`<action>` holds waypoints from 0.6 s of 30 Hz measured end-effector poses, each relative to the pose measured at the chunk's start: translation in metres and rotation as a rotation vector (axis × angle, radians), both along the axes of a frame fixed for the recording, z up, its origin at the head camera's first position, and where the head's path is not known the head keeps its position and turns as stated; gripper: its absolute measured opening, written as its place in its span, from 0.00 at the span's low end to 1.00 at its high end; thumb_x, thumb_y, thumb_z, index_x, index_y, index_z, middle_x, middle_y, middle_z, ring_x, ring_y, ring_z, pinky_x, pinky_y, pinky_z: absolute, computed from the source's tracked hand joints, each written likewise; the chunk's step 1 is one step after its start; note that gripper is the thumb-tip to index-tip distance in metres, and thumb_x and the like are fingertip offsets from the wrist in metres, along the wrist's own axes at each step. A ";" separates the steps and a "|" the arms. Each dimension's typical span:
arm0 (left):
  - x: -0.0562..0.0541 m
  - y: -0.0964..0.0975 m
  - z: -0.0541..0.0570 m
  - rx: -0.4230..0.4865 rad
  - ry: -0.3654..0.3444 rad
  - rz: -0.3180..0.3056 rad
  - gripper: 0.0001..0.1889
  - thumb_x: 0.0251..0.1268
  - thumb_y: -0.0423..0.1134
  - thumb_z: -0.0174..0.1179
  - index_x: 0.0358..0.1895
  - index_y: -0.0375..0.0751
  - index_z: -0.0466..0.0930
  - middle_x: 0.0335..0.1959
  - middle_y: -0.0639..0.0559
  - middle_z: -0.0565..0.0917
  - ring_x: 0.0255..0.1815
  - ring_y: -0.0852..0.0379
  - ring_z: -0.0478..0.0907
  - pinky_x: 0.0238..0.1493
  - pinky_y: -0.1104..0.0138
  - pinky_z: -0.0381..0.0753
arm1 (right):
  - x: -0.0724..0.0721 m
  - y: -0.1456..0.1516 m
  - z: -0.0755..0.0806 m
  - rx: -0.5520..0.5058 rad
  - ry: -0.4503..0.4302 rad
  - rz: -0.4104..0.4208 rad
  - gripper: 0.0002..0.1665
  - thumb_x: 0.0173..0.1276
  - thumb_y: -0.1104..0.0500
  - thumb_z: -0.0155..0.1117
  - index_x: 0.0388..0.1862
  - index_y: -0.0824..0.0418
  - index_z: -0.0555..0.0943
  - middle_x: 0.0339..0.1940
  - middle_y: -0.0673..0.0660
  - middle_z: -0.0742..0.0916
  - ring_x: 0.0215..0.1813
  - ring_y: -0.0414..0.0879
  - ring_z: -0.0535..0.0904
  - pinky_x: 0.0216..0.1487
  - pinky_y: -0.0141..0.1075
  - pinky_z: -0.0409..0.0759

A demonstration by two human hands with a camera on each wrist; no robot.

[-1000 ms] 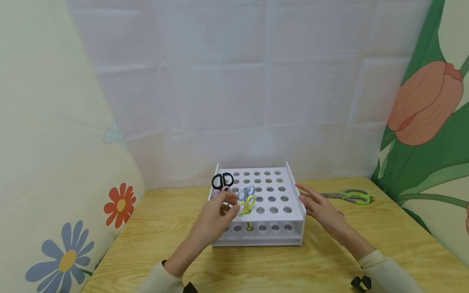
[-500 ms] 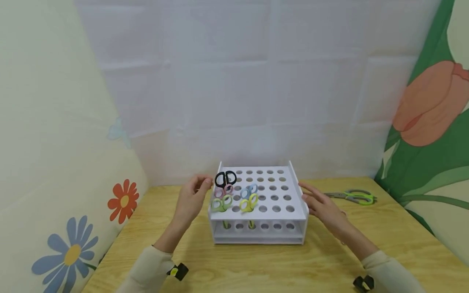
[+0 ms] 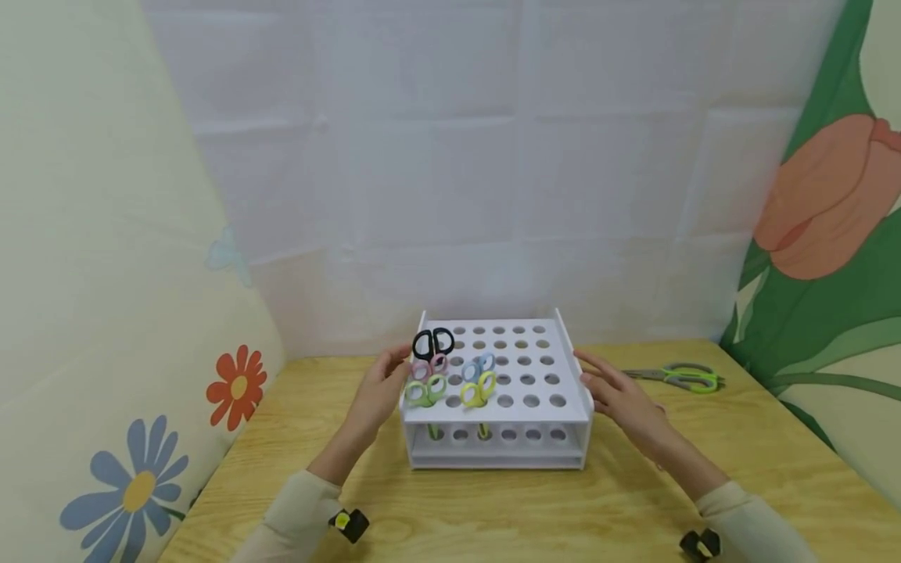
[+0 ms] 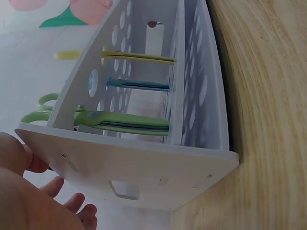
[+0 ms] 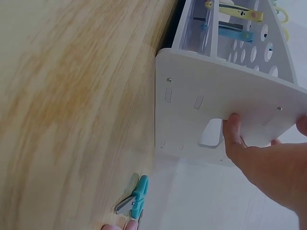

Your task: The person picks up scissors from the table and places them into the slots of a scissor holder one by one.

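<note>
A white rack (image 3: 524,420) with rows of round holes stands on the table. Black-handled scissors (image 3: 432,344), pink-handled scissors (image 3: 429,367) and light green scissors (image 3: 425,390) hang along its left side. Blue-handled scissors (image 3: 479,367) and yellow scissors (image 3: 479,390) hang nearer the middle, blades down. My left hand (image 3: 380,391) is at the rack's left panel, its fingers by the top edge; it cannot be told whether they touch. My right hand (image 3: 626,403) rests extended fingertips on the right panel, beside its cut-out slot (image 5: 211,133). Neither hand holds scissors.
Green-and-grey kitchen scissors (image 3: 679,378) lie on the table right of the rack. The right wrist view has teal-handled scissors (image 5: 138,196) on the wood. Something pinkish (image 3: 659,410) is mostly hidden by my right wrist. A white cloth (image 3: 457,195) hangs behind the table.
My left hand has left the front-left holes, uncovering the light green scissors, swung out left of the rack, then come back against its left side. My right hand has stayed at the right panel.
</note>
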State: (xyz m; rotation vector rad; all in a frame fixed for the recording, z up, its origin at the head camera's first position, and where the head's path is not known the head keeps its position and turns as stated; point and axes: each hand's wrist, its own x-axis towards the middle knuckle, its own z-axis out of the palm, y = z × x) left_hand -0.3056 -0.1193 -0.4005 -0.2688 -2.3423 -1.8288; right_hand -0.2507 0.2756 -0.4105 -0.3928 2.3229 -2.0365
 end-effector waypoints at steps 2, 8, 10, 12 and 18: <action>-0.001 -0.001 -0.001 0.007 -0.029 -0.016 0.21 0.78 0.38 0.53 0.69 0.38 0.73 0.67 0.40 0.75 0.68 0.44 0.70 0.68 0.49 0.66 | 0.000 0.000 0.000 0.000 0.001 0.001 0.38 0.82 0.45 0.52 0.83 0.54 0.56 0.76 0.69 0.67 0.71 0.60 0.70 0.58 0.38 0.78; -0.006 -0.003 -0.005 0.146 -0.083 -0.103 0.22 0.78 0.38 0.52 0.71 0.41 0.70 0.69 0.41 0.72 0.69 0.46 0.68 0.68 0.48 0.65 | 0.001 0.000 0.000 0.003 0.009 0.001 0.37 0.83 0.45 0.52 0.83 0.54 0.56 0.76 0.69 0.67 0.71 0.60 0.70 0.58 0.37 0.78; -0.008 -0.004 -0.008 0.192 -0.094 -0.123 0.22 0.77 0.38 0.53 0.71 0.42 0.70 0.69 0.41 0.72 0.67 0.46 0.70 0.65 0.49 0.70 | 0.001 -0.001 0.000 0.004 0.009 -0.002 0.37 0.82 0.45 0.52 0.83 0.54 0.57 0.76 0.69 0.67 0.70 0.60 0.70 0.58 0.38 0.79; -0.009 -0.005 -0.010 0.218 -0.103 -0.134 0.22 0.77 0.39 0.53 0.71 0.43 0.70 0.69 0.41 0.72 0.66 0.45 0.71 0.60 0.51 0.75 | 0.000 -0.001 0.000 0.003 0.005 -0.008 0.37 0.82 0.45 0.52 0.83 0.55 0.57 0.76 0.69 0.67 0.70 0.60 0.71 0.58 0.39 0.79; -0.007 -0.004 -0.009 0.221 -0.108 -0.118 0.22 0.77 0.41 0.54 0.71 0.45 0.71 0.69 0.43 0.72 0.65 0.45 0.72 0.54 0.54 0.79 | 0.000 -0.001 0.001 0.003 -0.010 -0.018 0.37 0.82 0.45 0.53 0.83 0.53 0.58 0.76 0.69 0.67 0.69 0.59 0.72 0.58 0.40 0.79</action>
